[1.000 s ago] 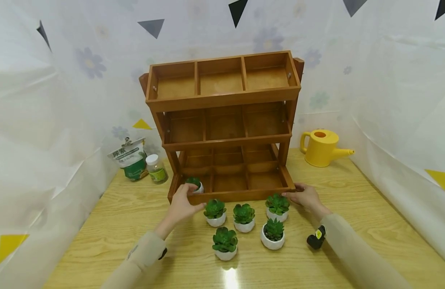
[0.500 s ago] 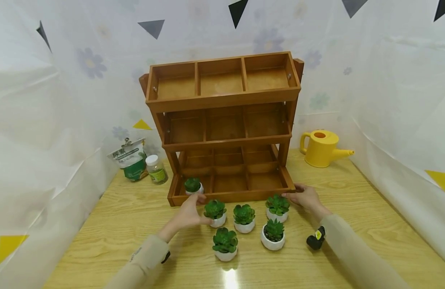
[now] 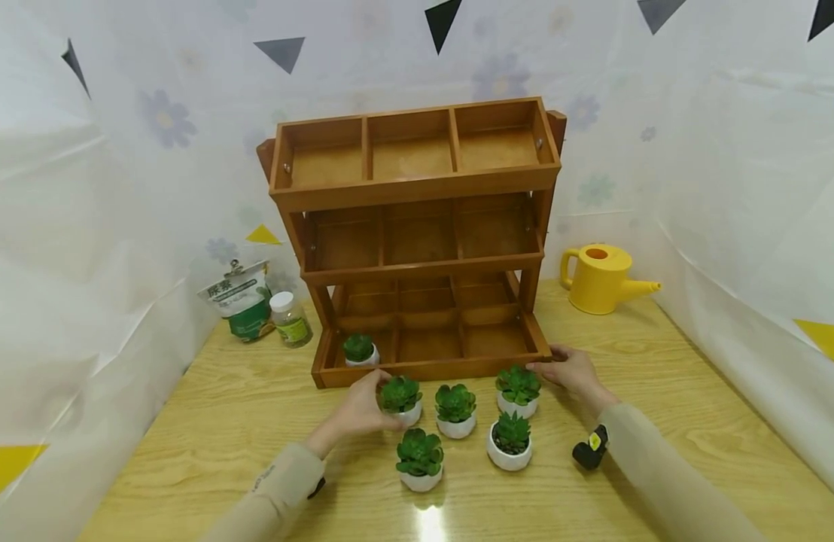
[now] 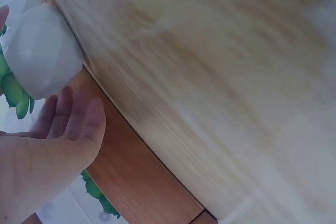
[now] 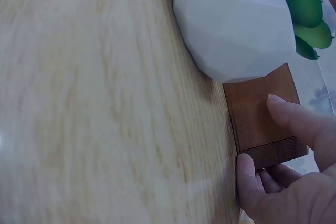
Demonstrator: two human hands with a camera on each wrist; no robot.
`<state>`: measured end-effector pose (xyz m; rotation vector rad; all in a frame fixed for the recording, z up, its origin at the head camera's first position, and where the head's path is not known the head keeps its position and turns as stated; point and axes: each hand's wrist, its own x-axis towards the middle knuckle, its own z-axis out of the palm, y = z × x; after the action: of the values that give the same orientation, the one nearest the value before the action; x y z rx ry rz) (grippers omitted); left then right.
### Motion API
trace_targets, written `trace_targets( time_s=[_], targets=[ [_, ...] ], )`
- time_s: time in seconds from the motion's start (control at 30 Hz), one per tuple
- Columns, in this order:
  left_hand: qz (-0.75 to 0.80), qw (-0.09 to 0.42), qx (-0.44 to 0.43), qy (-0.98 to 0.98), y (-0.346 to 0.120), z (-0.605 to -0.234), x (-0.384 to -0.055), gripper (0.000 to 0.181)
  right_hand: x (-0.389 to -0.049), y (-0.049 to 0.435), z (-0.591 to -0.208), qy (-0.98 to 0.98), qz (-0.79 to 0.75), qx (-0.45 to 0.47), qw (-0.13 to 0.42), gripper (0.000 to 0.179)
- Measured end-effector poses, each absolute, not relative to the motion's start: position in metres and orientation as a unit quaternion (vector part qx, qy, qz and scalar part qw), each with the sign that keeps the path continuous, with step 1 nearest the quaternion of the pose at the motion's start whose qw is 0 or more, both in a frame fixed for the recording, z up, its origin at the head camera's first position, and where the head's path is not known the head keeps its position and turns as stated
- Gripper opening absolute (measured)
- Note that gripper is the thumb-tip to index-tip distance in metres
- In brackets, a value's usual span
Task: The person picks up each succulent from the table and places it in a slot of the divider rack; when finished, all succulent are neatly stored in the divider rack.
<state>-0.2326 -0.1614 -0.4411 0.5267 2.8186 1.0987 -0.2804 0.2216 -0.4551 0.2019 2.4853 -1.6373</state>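
My left hand point(image 3: 358, 406) reaches around a potted succulent point(image 3: 400, 397) on the table, its thumb in front and fingers behind. In the left wrist view, that plant's white pot point(image 4: 44, 51) lies between the thumb and the spread, slightly bent fingers point(image 4: 79, 119). My right hand point(image 3: 574, 372) holds the lower right front corner of a three-tier wooden plant shelf point(image 3: 417, 188). Its thumb rests on the front board point(image 5: 257, 114), with the other fingers round the end. Another succulent point(image 3: 358, 348) sits in the bottom tier's left front compartment.
Several more succulents in white pots, such as the middle one point(image 3: 455, 410) and a spiky one point(image 3: 509, 443), stand in front of the shelf. A yellow watering can point(image 3: 598, 280) is at right. A clipped bag point(image 3: 244, 302) and a white-capped jar point(image 3: 291, 320) are at left.
My left hand has let go of the succulent in the bottom tier and moved right and toward me, to the nearest succulent on the table. The right hand has stayed at the shelf corner.
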Motion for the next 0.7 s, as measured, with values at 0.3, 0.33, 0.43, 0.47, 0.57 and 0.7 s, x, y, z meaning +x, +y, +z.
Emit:
trace_targets(
  time_s=[0.3, 0.33, 0.43, 0.47, 0.57, 0.7],
  targets=[
    [0.355, 0.016, 0.192, 0.915, -0.1596, -0.443, -0.2345, 0.067, -0.2801, 0.2215, -0.4536, 0.824, -0.556, 0.067, 0.083, 0.078],
    [0.355, 0.016, 0.191, 0.915, -0.1593, -0.443, -0.2346, 0.066, -0.2802, 0.2216, -0.4535, 0.826, -0.554, 0.067, 0.082, 0.077],
    [0.354, 0.017, 0.191, 0.915, -0.1588, -0.4431, -0.2352, 0.065, -0.2805, 0.222, -0.4537, 0.828, -0.551, 0.066, 0.08, 0.077],
    [0.353, 0.017, 0.191, 0.916, -0.1586, -0.4434, -0.2356, 0.064, -0.2808, 0.2222, -0.4539, 0.826, -0.553, 0.068, 0.08, 0.076],
    [0.351, 0.018, 0.191, 0.916, -0.1583, -0.4444, -0.2367, 0.064, -0.2812, 0.2225, -0.4549, 0.825, -0.556, 0.064, 0.082, 0.078],
    [0.353, 0.018, 0.191, 0.916, -0.1581, -0.4446, -0.2365, 0.064, -0.2813, 0.2229, -0.4554, 0.827, -0.552, 0.063, 0.083, 0.079]
  ],
)
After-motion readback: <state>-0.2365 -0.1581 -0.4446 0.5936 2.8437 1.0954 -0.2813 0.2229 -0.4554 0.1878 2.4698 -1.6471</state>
